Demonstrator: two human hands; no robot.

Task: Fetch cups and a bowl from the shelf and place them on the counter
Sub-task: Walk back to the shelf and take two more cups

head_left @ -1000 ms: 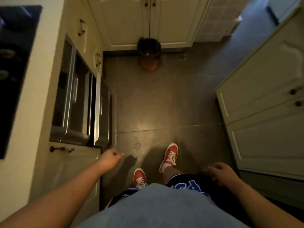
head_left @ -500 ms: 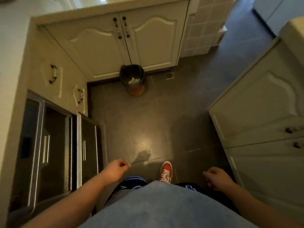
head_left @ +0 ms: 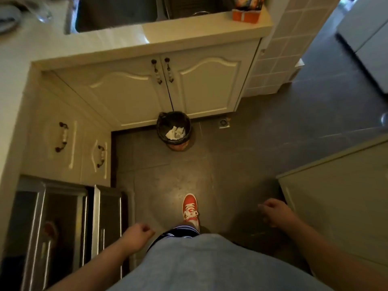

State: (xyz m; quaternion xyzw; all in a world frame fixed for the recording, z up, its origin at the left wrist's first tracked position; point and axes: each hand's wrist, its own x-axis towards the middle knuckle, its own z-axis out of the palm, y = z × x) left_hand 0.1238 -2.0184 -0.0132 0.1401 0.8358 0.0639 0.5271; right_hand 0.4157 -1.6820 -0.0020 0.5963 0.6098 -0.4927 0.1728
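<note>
No cups, bowl or shelf show clearly in the head view; only a blurred glass object (head_left: 43, 14) sits at the far left of the pale counter (head_left: 117, 37). My left hand (head_left: 136, 233) hangs low beside my hip, fingers curled into a loose fist, holding nothing. My right hand (head_left: 273, 213) hangs on the other side, fingers also curled in, with nothing in it. A sink (head_left: 117, 14) is set into the counter ahead.
A dark bin (head_left: 173, 130) with crumpled paper stands on the floor before the cream cabinet doors (head_left: 163, 93). Steel appliance doors (head_left: 63, 227) are at lower left, a pale cabinet (head_left: 340, 206) at right. An orange box (head_left: 245, 15) sits on the counter's right end.
The view has tilted up and moved forward: the counter top and sink have come into sight, the bin is nearer. Both hands keep swinging low at my sides, closed and holding nothing.
</note>
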